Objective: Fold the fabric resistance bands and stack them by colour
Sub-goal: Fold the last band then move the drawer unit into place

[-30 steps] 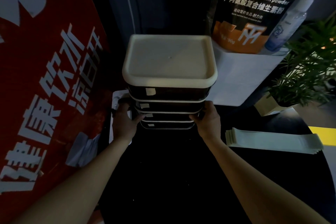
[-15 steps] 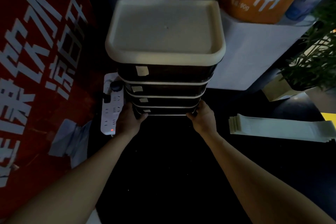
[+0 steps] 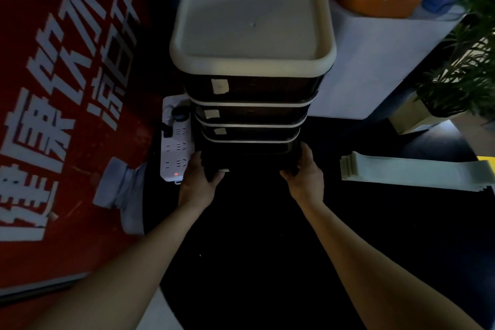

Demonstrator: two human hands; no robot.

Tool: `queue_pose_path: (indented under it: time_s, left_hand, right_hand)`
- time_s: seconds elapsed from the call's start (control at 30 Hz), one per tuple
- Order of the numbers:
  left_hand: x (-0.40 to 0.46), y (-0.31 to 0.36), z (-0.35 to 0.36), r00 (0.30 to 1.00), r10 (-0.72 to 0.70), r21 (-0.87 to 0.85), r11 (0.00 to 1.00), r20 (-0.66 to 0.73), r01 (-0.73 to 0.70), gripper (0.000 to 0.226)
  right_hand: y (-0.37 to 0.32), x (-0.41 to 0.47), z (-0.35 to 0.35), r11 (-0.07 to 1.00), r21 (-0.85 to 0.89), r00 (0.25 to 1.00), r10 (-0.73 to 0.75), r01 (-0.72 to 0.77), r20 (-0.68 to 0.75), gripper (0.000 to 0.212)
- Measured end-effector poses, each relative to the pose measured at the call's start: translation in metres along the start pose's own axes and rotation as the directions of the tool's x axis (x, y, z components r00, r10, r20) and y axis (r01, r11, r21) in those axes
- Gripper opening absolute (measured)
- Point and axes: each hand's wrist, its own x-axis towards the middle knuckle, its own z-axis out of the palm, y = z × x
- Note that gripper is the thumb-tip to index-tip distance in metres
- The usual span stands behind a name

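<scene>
Dark stacked bins (image 3: 250, 112) gripped low by both hands (image 3: 199, 179) (image 3: 305, 174) could topple if tipped, honestly.

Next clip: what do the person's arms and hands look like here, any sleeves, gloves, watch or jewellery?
Both forearms are bare from the bottom edge of the picture up to the wrists; no sleeves show. The left hand and right hand wear no gloves. No watch, bracelet or ring shows on either, though the light is dim and the fingertips are partly hidden.

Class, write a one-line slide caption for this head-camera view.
Both hands, left hand and right hand, grip the bottom drawer of a dark drawer tower.
</scene>
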Motion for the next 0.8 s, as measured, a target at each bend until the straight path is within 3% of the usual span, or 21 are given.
queue_pose_path:
  time_s: [0.23,0.5,0.67,0.8]
  left_hand:
    - [-0.027,-0.012,-0.007,0.999,-0.016,-0.017,1.0,0.031,0.017,0.061]
    - [-0.04,-0.018,-0.015,0.998,0.012,0.013,1.0,0.056,-0.013,0.061]
    - [-0.053,-0.01,-0.022,0.993,0.115,0.189,0.976,-0.021,-0.109,0.06]
    - [-0.06,0.017,-0.02,0.977,0.212,0.186,0.959,0.037,-0.215,0.048]
  right_hand:
    - [0.011,-0.034,0.001,0.998,0.009,0.998,0.058,-0.058,0.025,0.052]
    - [0.012,-0.044,0.004,0.998,0.036,0.998,0.055,-0.056,0.029,0.059]
    - [0.017,-0.056,0.0,0.996,0.052,0.998,0.069,-0.07,0.015,0.058]
    - [0.021,-0.063,-0.015,0.997,0.03,0.997,0.07,-0.069,-0.027,0.053]
